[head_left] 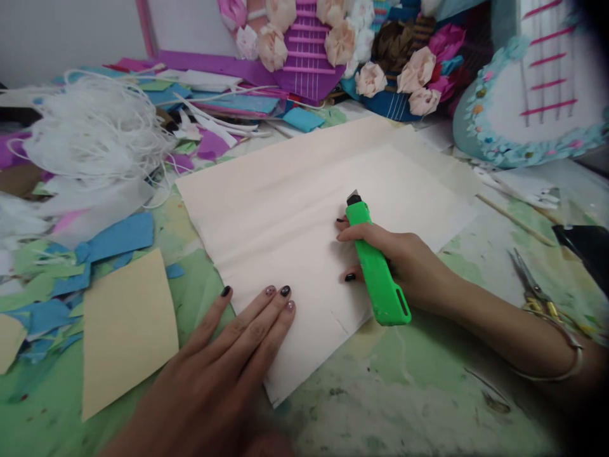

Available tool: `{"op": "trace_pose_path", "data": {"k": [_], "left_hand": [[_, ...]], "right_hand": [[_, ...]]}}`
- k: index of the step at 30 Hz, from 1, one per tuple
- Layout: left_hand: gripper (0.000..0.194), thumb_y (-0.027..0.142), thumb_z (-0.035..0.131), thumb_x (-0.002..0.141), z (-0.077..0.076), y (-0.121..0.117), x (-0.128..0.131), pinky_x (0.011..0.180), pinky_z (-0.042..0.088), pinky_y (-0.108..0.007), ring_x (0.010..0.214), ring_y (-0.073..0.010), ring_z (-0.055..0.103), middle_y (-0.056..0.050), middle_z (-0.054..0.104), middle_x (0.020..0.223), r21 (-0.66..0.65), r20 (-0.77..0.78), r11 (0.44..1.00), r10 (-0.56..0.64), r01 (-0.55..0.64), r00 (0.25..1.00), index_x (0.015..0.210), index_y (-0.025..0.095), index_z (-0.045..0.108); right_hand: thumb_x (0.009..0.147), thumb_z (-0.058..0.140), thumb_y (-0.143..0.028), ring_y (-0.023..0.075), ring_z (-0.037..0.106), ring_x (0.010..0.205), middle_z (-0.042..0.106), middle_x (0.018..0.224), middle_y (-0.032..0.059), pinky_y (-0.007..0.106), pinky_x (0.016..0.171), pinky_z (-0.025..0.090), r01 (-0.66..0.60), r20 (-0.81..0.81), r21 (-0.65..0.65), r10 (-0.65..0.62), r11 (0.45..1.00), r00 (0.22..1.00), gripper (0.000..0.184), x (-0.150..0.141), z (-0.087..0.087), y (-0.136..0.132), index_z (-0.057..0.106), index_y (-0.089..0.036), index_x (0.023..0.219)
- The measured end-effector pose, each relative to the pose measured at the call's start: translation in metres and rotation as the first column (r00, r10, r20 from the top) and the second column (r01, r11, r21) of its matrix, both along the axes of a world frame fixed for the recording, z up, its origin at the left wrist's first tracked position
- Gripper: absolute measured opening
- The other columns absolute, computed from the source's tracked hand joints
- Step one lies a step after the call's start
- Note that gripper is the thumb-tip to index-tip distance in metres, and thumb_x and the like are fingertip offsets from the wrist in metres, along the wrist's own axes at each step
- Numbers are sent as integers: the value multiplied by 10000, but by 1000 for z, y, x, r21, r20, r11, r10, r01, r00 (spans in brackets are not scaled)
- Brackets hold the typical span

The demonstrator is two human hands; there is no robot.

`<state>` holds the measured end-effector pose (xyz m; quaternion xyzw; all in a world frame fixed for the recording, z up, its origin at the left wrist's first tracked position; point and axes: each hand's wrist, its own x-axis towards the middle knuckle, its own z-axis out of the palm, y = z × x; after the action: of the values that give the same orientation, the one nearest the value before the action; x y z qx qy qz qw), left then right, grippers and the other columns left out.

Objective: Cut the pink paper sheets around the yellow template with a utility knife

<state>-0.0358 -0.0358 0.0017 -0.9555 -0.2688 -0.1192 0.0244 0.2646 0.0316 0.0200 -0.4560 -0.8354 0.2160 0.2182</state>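
A large cream sheet of paper [295, 216] with faint creases lies at an angle over the middle of the table. My left hand [228, 362] rests flat on its near left corner, fingers stretched out. In my right hand [399, 260] is a green box cutter [375, 273], gripped between thumb and fingers above the sheet. Its short blade tip shows at the top end, pointing away from me. A short slit-like mark is visible in the paper near its front edge, left of the cutter's handle.
Scissors [535, 289] and a thin wooden stick [516, 219] lie at the right. On the left are a yellow paper piece [130, 330], blue and green scraps [118, 238] and a heap of white string [99, 127]. Decorated guitar shapes [537, 82] stand along the back.
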Motion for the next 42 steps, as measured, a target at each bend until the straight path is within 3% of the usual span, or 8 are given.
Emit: {"op": "trace_pose_path", "data": {"k": [8, 14, 24, 30, 34, 39, 42], "left_hand": [[931, 708, 431, 886, 7, 3, -1, 1221, 11, -492, 1433, -316, 310, -153, 405, 1517, 3, -57, 1000, -4, 5, 998, 1514, 40, 265], [967, 746, 443, 861, 11, 2, -1, 1224, -2, -483, 1437, -301, 306, -139, 411, 1515, 7, -81, 1000, 6, -6, 997, 1516, 57, 265], [993, 756, 432, 855, 10, -1, -2, 1199, -72, -546, 1413, -356, 332, -157, 402, 1518, -28, -89, 999, 18, -20, 996, 1537, 69, 211], [889, 769, 431, 848, 14, 1, 0, 1163, -79, -628, 1415, -397, 310, -98, 290, 1585, -40, -160, 999, 2, -8, 987, 1545, 248, 249], [891, 763, 443, 844, 13, 1, -3, 1161, -69, -631, 1438, -399, 255, -100, 265, 1594, -40, -178, 999, -4, -3, 984, 1546, 252, 245], [884, 754, 447, 848, 13, 0, -6, 1164, -49, -617, 1458, -393, 205, -98, 205, 1613, -21, -203, 1000, -1, -4, 979, 1552, 272, 217], [960, 771, 422, 844, 12, 0, -6, 1183, -52, -570, 1461, -375, 207, -121, 224, 1605, -32, -168, 999, 17, -22, 986, 1562, 188, 166]], "right_hand": [[847, 677, -285, 285, 622, 1194, 596, 1345, 140, 396, 971, 535, -25, -16, 6, 25, 1000, 1000, 389, 1, 0, 2, 564, -210, 1212], [850, 659, -270, 269, 612, 1209, 586, 1359, 118, 384, 977, 532, -30, -24, -2, 30, 1000, 999, 385, 1, 0, 2, 553, -232, 1218], [852, 637, -222, 273, 601, 1208, 546, 1393, 117, 397, 952, 539, -42, -24, -31, 42, 999, 999, 413, 1, -1, -1, 511, -242, 1244], [825, 712, -412, 278, 585, 1222, 559, 1368, 128, 408, 978, 505, -79, -36, 6, 79, 997, 996, 492, 4, 1, 0, 501, -239, 1234], [765, 758, -494, 287, 575, 1235, 546, 1384, 126, 409, 995, 488, -96, -34, -2, 96, 995, 995, 595, 6, 1, 1, 502, -245, 1240], [774, 752, -481, 297, 590, 1213, 543, 1389, 125, 416, 989, 497, -89, -33, -8, 88, 996, 996, 591, 7, -1, 2, 504, -248, 1256], [789, 737, -479, 298, 584, 1222, 534, 1401, 127, 415, 988, 505, -98, -48, 10, 98, 995, 994, 584, 6, -1, 0, 498, -246, 1268]]}}
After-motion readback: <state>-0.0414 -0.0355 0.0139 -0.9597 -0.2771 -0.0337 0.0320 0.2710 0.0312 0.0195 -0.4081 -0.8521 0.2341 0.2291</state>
